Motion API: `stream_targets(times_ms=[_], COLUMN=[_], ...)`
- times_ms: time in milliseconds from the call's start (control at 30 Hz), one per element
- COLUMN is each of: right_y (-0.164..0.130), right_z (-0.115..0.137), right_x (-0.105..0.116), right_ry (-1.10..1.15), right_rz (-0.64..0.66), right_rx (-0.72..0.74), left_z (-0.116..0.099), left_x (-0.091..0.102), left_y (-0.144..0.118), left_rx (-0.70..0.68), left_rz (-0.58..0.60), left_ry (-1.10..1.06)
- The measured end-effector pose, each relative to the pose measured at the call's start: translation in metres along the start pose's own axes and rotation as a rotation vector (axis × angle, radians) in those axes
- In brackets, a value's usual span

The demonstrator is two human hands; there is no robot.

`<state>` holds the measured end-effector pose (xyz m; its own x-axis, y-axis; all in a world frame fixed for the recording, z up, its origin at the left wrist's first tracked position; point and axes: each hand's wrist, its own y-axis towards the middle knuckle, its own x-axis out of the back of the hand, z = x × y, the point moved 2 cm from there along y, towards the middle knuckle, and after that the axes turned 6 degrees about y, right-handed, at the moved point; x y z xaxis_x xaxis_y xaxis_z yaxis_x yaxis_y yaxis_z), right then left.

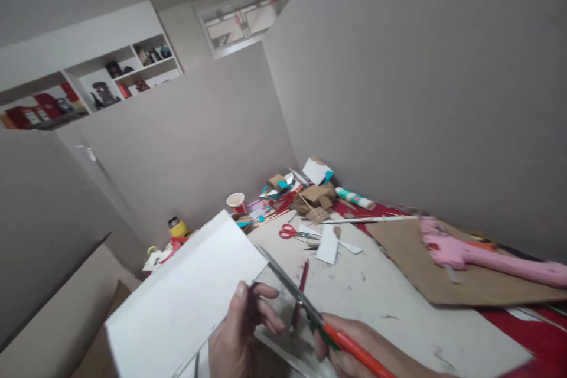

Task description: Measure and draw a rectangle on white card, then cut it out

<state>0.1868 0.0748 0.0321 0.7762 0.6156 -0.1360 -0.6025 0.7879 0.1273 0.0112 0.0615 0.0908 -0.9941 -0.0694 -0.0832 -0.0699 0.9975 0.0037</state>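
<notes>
**Two hands, a white board and scissors above a cluttered craft table**

A white board is gripped at its near edge by the left hand, thumb on top and fingers curled beneath, so that the sheet is held tilted and clear of the table; this grip leaves the board's right-hand edge free. That edge is met by the blades of a pair of orange-handled scissors, clasped in the right hand, which is closed about the handles at the lower margin. The blades are seen slightly parted, with their tips at the board's corner.

Behind the hands, a red pencil lies on the scuffed tabletop, near a second pair of red scissors and a few white offcuts. To the right, a pink glue gun rests on a brown cardboard sheet. Cardboard scraps, a paper cup and a yellow flask are gathered against the far wall.
</notes>
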Motion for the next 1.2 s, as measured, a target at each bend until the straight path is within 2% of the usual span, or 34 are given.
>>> stream_targets(times_ms=[133, 233, 367, 767, 1200], right_y=[0.008, 0.007, 0.003, 0.002, -0.003], right_z=[-0.012, -0.026, -0.038, -0.025, -0.03], right_x=[0.005, 0.005, 0.009, 0.011, 0.015], right_ry=[0.022, 0.048, 0.069, -0.151, -0.129], right_rz=[0.008, -0.026, -0.003, 0.008, 0.02], right_rx=[-0.02, -0.087, -0.156, 0.037, -0.019], left_z=[0.005, 0.003, 0.001, 0.001, 0.002], left_x=[0.001, 0.0, -0.003, -0.004, -0.003], left_y=[0.003, 0.001, -0.002, -0.003, -0.003], left_rx=[0.027, 0.032, 0.055, 0.067, 0.08], left_rz=[0.01, 0.017, 0.033, 0.069, 0.085], left_ry=[-0.038, -0.043, -0.049, -0.038, -0.096])
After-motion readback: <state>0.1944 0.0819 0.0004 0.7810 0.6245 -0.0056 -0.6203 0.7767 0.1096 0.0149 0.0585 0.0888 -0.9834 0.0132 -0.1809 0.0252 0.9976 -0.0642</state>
